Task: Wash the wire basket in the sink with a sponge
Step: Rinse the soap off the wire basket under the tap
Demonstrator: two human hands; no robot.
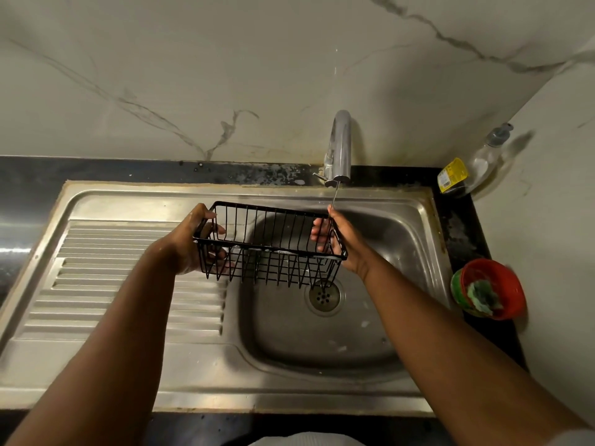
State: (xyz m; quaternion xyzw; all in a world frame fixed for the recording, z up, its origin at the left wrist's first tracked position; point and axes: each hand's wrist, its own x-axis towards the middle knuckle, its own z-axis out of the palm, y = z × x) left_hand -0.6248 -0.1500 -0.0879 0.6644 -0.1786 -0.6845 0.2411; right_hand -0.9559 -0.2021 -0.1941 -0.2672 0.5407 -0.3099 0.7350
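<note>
While the black wire basket [273, 249] hangs above the stainless steel sink [306, 342], the left hand [190, 243] grips one short end and the right hand [341, 239] grips the other, fingers curled round the wires. A thin water stream [335, 196] from the chrome tap [340, 146] lands at the right end only; sliding and tilting the basket should wet every wire. I count one basket, one tap, one red bowl [512, 284] holding one green scrubber [483, 296], one clear soap bottle [483, 159].

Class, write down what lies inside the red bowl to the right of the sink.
A green scrubbing sponge lies inside the red bowl. The bowl's bottom beneath it is covered.
</note>
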